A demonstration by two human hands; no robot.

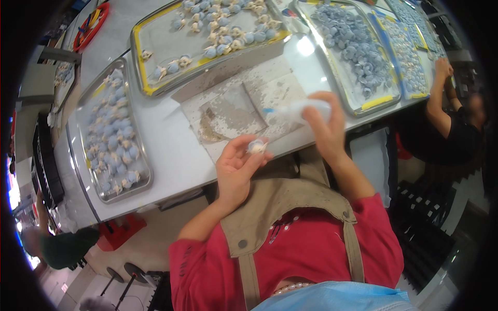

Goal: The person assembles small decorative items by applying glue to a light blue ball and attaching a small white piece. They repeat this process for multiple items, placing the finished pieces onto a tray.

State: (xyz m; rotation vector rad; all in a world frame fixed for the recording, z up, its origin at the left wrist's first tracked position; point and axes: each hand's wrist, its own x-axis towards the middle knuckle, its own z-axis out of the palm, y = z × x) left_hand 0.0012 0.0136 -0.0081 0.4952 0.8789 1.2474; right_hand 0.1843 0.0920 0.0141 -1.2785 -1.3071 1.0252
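Observation:
My left hand [237, 167] pinches a small pale figurine part [256, 147], cream with a bluish-white rim, between thumb and fingers near the table's front edge. In my right hand [328, 127] is a white squeeze bottle [301, 111], tipped sideways so that its blue nozzle tip [268, 110] points left. The nozzle stays apart from the part, above and to its right. Beneath both hands lies a stained cardboard sheet [280, 83] with a worn, smeared patch. The right hand and the bottle are slightly blurred.
A metal tray [148, 179] of blue-and-cream figurines stands at left. Behind the cardboard is a larger yellow-taped tray [166, 44] with more figurines. Trays of blue pieces [358, 52] fill the right side. Another person [441, 119] works at far right; a red-yellow ring [92, 26] lies at upper left.

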